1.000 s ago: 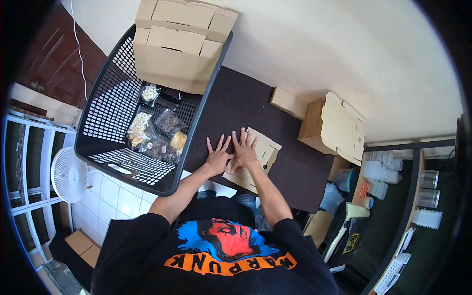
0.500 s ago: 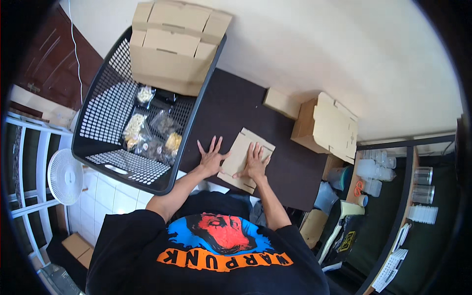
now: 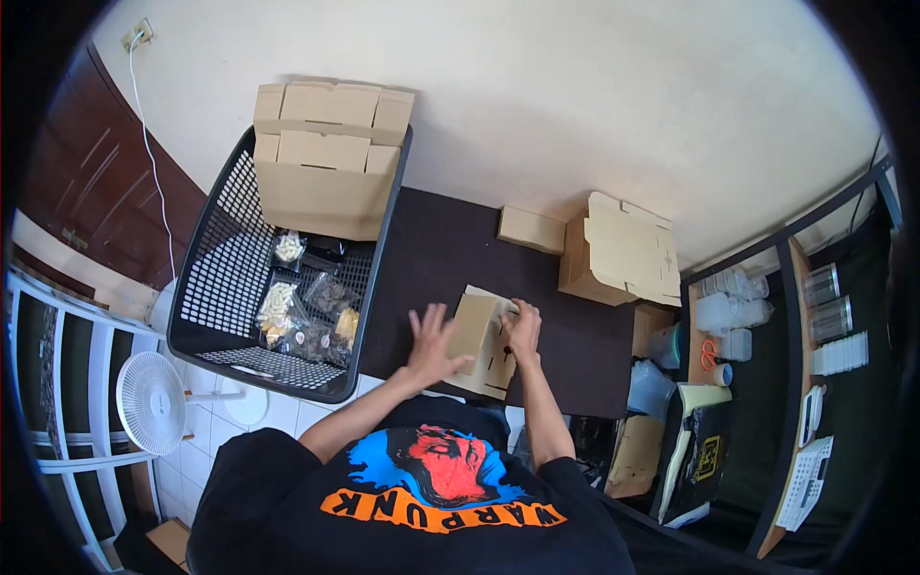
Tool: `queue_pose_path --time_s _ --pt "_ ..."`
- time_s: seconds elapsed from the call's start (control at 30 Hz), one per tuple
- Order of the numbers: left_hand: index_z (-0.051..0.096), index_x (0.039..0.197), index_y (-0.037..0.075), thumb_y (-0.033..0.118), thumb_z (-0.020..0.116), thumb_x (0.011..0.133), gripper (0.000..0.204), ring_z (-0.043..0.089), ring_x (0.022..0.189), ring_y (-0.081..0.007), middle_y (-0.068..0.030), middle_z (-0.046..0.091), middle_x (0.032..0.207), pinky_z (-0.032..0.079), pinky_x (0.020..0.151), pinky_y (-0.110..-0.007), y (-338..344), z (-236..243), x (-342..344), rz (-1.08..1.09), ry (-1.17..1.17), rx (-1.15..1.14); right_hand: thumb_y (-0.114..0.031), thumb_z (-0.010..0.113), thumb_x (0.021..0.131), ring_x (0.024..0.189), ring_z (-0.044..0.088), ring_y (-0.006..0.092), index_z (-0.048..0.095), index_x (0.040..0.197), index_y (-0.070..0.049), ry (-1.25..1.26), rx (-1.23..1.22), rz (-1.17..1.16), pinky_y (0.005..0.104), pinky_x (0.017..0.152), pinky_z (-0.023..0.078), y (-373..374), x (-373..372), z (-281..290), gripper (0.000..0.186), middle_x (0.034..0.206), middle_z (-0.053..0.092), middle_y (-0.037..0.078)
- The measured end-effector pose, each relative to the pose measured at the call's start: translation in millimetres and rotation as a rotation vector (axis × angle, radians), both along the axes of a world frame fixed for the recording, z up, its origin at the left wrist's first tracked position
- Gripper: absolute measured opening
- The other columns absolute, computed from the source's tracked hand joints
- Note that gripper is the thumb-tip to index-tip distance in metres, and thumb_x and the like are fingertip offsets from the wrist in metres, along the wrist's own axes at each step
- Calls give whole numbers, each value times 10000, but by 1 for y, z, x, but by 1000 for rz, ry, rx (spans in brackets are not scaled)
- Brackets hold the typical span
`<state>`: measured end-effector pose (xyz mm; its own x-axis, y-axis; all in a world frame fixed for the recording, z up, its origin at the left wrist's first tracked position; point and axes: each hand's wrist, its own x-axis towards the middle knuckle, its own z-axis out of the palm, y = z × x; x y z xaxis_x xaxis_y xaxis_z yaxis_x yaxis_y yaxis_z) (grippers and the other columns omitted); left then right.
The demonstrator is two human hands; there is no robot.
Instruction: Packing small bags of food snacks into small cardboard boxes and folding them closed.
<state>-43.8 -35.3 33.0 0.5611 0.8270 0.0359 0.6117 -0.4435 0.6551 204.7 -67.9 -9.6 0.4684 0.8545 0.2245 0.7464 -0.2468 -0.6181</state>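
Observation:
A small flat-folded cardboard box lies on the dark table in front of me, partly raised, with slots showing on its right side. My right hand has its fingers curled round the far right edge and pinches it. At the box's left side my left hand is spread, slightly blurred, thumb close to the cardboard; contact there is unclear.
A black perforated basket on the left holds large folded cardboard boxes and several bagged snacks. At the back right stand a cardboard carton and a slim cardboard box. Shelves with containers flank the right.
My right hand has gone from lying flat on the cardboard to gripping its edge, and a panel has lifted. My left hand stays spread beside it. The view has shifted, showing more wall.

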Motion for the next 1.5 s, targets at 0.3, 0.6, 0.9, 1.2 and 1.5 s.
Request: queue_pose_path --time_s 0.3,0.6,0.9,1.2,1.5 --pt "693 944 19 216 792 822 252 506 1364 -394 -234 606 1330 329 1204 -524 -23 16 55 -560 67 63 -203 884 736 974 698 355 748 1157 -53 266 -112 142 452 865 555 49 -12 -9 467 1022 740 159" --pt "540 1482 42 422 734 904 718 480 1360 -470 -274 572 1433 292 1147 -601 4 -8 36 -362 924 270 -78 838 717 1317 542 363 656 1376 -163 16 -389 178 653 1068 396 63 15 -29 688 1349 624 148" --pt "392 1593 59 486 710 929 851 173 1584 -384 -187 257 1700 186 1237 -621 -7 -49 41 -586 707 117 -129 840 736 1242 580 376 723 1256 -135 -90 -468 155 662 1032 428 60 4 -23 533 1226 651 145" --pt "230 1666 128 498 865 779 1152 51 1606 -410 -224 93 1733 83 1313 -498 -1 -68 35 -412 567 -25 -101 643 881 1169 622 388 730 1215 -25 -181 -142 234 510 1025 453 13 -19 -35 353 1209 687 191" --pt "22 1677 78 287 1040 503 1567 17 1592 -473 -141 9 1757 69 1254 -674 13 -35 71 -414 571 -128 -98 530 962 1467 430 410 514 1471 57 -293 -107 321 528 1245 280 -20 -23 -66 532 1506 535 261"
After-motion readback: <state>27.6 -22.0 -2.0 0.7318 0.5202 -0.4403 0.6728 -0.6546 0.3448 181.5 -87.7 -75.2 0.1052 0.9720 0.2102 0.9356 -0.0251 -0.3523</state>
